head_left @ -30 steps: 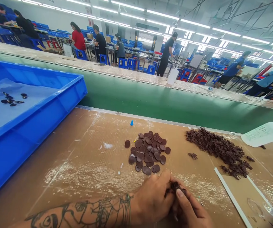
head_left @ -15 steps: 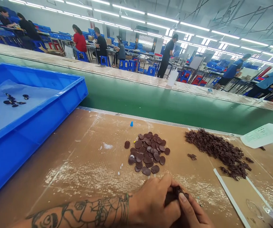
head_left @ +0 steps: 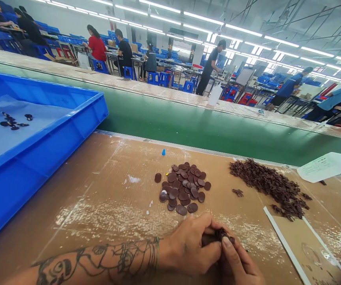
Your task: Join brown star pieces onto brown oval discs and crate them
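Observation:
My left hand and my right hand meet at the front edge of the view, fingers closed together. Between them they pinch a small dark brown branched piece, partly covered by the fingertips. Just beyond my left hand lies a pile of flat brown oval discs, with one disc apart on its left. To the right is a heap of dark brown branched pieces, and one small loose clump lies beside it.
A blue tray at left holds several dark pieces on a pale sheet. A white bottle lies at right; another bottle stands beyond the green belt. A small blue cap sits near the belt. People work behind.
The view has shifted slightly, moving the tray and piles a little up and left in it. Both hands stay together on the branched piece, with small finger movement.

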{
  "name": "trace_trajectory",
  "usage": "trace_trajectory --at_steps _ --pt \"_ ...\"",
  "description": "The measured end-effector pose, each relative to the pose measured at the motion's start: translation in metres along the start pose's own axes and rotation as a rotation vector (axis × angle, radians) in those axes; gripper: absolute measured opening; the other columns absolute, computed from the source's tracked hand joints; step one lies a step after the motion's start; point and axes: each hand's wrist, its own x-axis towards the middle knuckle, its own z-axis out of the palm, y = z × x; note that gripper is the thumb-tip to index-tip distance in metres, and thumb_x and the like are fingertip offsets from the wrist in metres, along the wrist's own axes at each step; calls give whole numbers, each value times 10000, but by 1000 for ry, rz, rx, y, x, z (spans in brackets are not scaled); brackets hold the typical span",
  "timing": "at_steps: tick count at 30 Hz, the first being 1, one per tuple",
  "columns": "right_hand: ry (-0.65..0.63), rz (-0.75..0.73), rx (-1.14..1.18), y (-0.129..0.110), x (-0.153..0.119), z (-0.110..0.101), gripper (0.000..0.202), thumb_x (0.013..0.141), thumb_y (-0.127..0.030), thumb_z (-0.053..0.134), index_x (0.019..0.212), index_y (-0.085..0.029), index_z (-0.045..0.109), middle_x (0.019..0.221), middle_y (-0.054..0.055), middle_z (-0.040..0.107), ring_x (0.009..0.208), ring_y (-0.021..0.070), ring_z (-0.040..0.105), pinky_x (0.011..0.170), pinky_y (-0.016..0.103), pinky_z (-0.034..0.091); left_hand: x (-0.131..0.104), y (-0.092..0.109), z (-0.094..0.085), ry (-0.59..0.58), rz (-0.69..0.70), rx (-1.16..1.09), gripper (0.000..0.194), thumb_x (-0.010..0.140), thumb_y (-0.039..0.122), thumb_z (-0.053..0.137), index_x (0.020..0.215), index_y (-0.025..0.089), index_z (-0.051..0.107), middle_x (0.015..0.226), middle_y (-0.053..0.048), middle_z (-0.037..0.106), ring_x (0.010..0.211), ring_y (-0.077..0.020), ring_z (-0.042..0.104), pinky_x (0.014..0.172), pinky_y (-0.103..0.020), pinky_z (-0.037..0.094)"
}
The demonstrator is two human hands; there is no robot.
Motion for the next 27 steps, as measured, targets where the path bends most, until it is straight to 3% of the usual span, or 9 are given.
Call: trace_trajectory --at_steps 7,14,19,23,27 --pt "-21 -31 -33 2 0 -3 434 666 -526 891 893 -163 820 1018 126 791 986 294 721 848 319 594 1 0 1 27 2 -2 199 879 143 580 1055 188 660 1026 -42 780 926 -206 729 813 -267 523" --pt "-50 -44 -22 7 3 -6 413 714 -506 861 921 -151 818 1072 140 780 1035 324 711 914 378 580 1 -2 3 65 -60 93 162 840 213 617 996 190 655 914 -31 778 790 -195 717 703 -260 524" --pt "-74 -49 -5 11 5 -8 408 703 -495 870 929 -159 821 1072 140 781 1001 324 724 858 369 606 0 -2 5 66 -9 67 172 862 218 600 1023 189 655 971 -38 786 846 -209 733 754 -281 547" --pt "-67 -51 -16 15 10 -14 386 719 -491 857 930 -169 824 1091 142 777 981 318 732 839 363 612 -2 -7 8 68 -51 102 238 907 272 598 1132 243 669 1088 -37 773 971 -239 724 846 -327 552" --pt "-136 -57 -53 22 22 -27 391 675 -468 888 923 -172 830 1089 158 775 988 345 733 823 381 621 -4 -8 9 64 -54 136 242 928 298 577 1150 240 652 1089 -53 766 958 -242 720 809 -323 552"
